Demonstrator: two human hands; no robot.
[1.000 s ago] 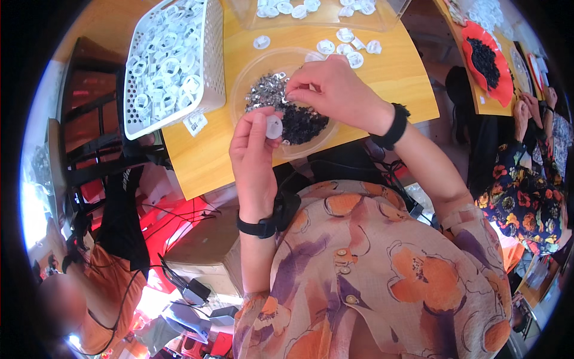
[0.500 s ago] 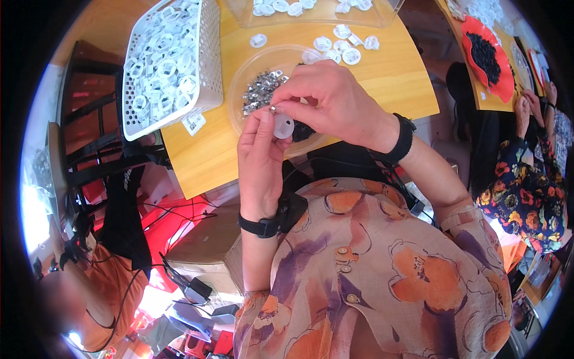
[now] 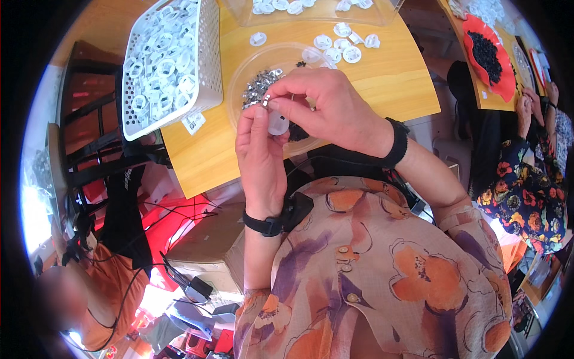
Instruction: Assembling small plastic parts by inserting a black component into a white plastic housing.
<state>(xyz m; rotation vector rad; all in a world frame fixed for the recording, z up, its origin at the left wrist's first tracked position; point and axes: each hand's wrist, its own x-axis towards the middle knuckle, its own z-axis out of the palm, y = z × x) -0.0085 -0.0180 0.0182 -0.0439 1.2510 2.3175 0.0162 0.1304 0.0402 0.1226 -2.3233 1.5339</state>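
Nearest the camera, the person's floral blouse fills the lower middle, and both forearms rise from it, each with a black wristband.

The left hand is held upright above the near edge of the counter, its fingers closed around a small round white plastic disc pinched at the fingertips. The right hand comes in from the right and curls over the same disc, thumb and forefinger pressed shut on a tiny silver metal piece at the disc's upper edge. The two hands touch each other around the disc, which sits in the air just over the near rim of a clear plastic bowl.

Inside that bowl lies a heap of small silver metal parts, just beyond the fingertips, and a patch of small black parts shows under the right hand.

Left of the bowl stands a white perforated basket heaped with white plastic discs. Beyond the bowl, loose white discs lie scattered on the yellow wooden counter, and farther still a clear tray holds more.

Far right, on another counter, a red dish carries black parts, with another person's hand near it.
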